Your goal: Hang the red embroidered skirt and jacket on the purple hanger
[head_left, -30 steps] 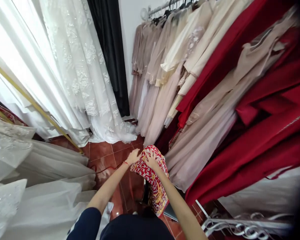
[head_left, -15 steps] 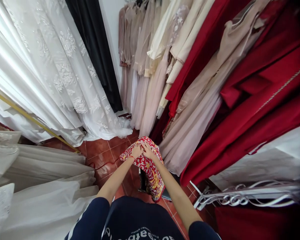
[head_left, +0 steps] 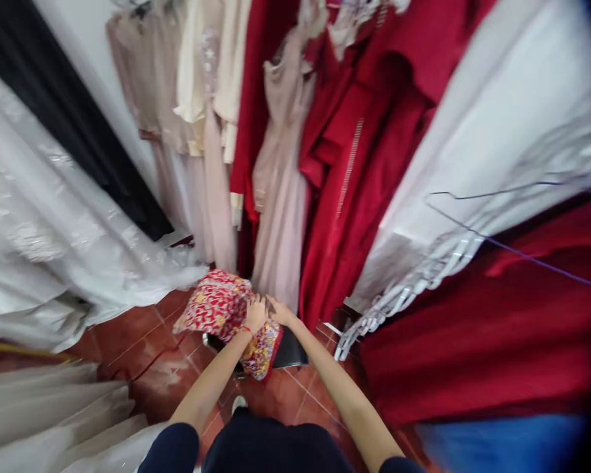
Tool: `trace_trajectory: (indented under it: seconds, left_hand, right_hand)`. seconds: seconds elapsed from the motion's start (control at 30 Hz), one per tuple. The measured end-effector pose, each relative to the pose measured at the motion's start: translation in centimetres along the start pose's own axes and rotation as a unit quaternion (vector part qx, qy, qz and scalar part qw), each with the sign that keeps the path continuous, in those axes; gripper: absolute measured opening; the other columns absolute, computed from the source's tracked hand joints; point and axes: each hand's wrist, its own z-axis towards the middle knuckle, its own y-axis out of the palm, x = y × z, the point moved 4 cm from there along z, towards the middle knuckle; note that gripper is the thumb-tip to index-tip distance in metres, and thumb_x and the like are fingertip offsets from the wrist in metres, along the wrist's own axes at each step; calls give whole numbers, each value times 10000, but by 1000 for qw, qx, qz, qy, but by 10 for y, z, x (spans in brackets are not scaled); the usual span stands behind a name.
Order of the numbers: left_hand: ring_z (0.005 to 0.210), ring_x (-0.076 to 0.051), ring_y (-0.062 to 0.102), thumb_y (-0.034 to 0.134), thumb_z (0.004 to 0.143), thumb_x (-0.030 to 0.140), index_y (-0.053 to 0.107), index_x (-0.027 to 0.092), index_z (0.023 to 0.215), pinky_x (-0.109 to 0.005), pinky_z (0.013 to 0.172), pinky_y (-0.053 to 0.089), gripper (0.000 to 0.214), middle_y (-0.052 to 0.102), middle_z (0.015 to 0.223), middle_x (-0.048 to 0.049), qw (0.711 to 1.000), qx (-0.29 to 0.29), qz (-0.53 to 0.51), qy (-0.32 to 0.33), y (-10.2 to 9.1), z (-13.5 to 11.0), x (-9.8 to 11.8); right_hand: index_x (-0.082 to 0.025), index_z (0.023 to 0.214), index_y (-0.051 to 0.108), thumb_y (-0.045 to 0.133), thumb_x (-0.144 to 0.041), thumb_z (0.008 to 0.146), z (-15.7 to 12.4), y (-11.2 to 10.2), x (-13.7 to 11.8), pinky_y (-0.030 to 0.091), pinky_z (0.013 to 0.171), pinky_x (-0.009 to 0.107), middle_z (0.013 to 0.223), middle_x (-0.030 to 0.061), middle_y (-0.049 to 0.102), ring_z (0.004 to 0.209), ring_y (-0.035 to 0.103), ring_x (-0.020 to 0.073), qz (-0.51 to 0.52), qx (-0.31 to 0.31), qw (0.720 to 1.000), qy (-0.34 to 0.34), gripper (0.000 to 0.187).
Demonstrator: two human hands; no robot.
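A red-and-white patterned garment (head_left: 217, 299) with gold embroidery is draped over a black-seated chair or stool (head_left: 291, 349). My left hand (head_left: 256, 314) rests on the garment near its right part, fingers stretched out along the cloth; a thin red string circles that wrist. Close beside it, my right hand (head_left: 282, 311) is at the garment's right edge, its fingers bent around a bit of cloth, though blur softens them. Part of the chair is hidden beneath the fabric.
White lace gowns (head_left: 73, 223) and a black garment (head_left: 79, 125) hang at left. Beige dresses (head_left: 280, 164) and red gowns (head_left: 345, 171) hang ahead. A white scrolled metal rack (head_left: 414, 282) stands at right, by a wire hanger (head_left: 502, 246). Red tiles (head_left: 132, 335) cover the floor.
My view has swung to the right, so the hanging clothes shift left. My hands have moved to the garment's right side, and it now lies more spread out, showing more of the black seat.
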Motion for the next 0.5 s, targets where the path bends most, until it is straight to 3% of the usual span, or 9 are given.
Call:
trace_trajectory:
  seconds: [0.17, 0.33, 0.43, 0.5]
  left_hand:
    - [1045, -224, 667, 477, 878, 196, 689, 199, 1043, -324, 913, 479, 268, 716, 1100, -111, 983, -94, -79, 140, 46, -5, 143]
    - [909, -177, 707, 438, 922, 281, 695, 239, 980, -266, 805, 508, 267, 758, 936, -40, 948, -142, -152, 240, 59, 13, 267]
    - [919, -172, 710, 427, 931, 343, 681, 224, 981, -263, 813, 520, 286, 757, 959, -45, 918, -167, -217, 289, 56, 33, 326]
    - [912, -185, 713, 439, 922, 380, 672, 195, 975, -288, 838, 529, 302, 751, 963, -74, 880, -187, -307, 311, 54, 45, 353]
  right_hand:
    - [-145, 1197, 634, 444, -181, 836, -115, -137, 84, 536, 908, 366, 1151, 122, 691, 977, 678, 211, 47, 154, 980, 114, 410]
    - [-171, 1049, 638, 319, -262, 908, -220, -264, 133, 552, 830, 349, 927, 93, 702, 867, 677, 191, 81, 350, 919, 163, 361]
    - [-176, 1083, 586, 380, -374, 923, -276, -330, 140, 543, 817, 350, 964, 98, 677, 845, 661, 187, 114, 488, 850, 164, 327]
    - [-196, 1152, 532, 549, -431, 864, -316, -374, 132, 536, 807, 351, 1002, 78, 664, 840, 654, 177, 170, 630, 748, 122, 372]
